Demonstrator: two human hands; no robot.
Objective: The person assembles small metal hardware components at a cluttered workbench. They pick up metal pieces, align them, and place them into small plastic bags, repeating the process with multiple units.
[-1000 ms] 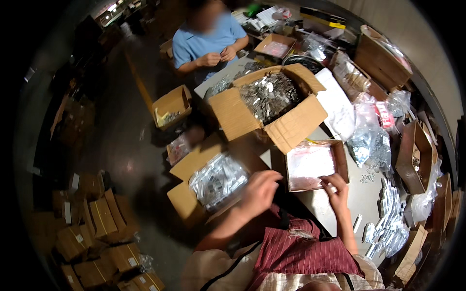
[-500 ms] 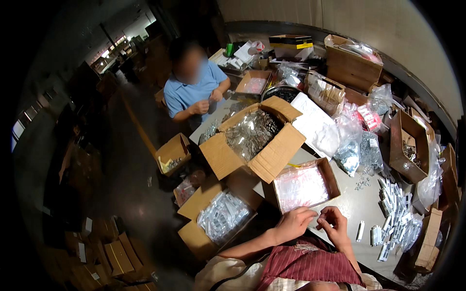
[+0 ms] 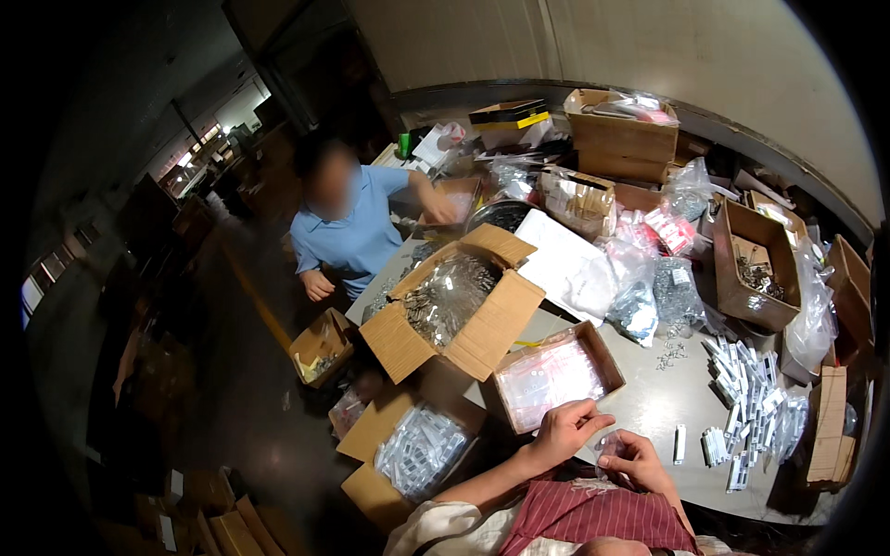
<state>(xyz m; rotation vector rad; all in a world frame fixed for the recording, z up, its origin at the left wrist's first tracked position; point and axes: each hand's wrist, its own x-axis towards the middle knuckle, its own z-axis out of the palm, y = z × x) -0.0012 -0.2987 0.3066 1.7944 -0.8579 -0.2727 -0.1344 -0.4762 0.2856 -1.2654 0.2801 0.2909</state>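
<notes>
My right hand [image 3: 642,466] pinches a small clear plastic bag [image 3: 607,448] between thumb and fingers, just above the table's near edge. Beside it on the left, my left hand [image 3: 567,434] is closed, thumb and fingertips together; whatever it holds is too small to make out. Right in front of my hands stands a shallow cardboard box [image 3: 607,357] with flat clear plastic bags [image 3: 556,372] in it. A single slim grey-white part [image 3: 680,445] lies right of my right hand, and a heap of similar parts [image 3: 742,394] spreads farther right.
An open carton [image 3: 505,320] of bagged metal pieces stands ahead. At lower left a carton [image 3: 366,491] holds many bagged parts. Small metal pieces [image 3: 669,354] lie near bags of hardware [image 3: 679,292]. A metal bin [image 3: 756,269] stands right. Across the table is a person in blue [image 3: 348,236].
A clear bag now shows in my right hand. My view has shifted. The person opposite, whose hands were together, now reaches one hand toward a box and lowers the other.
</notes>
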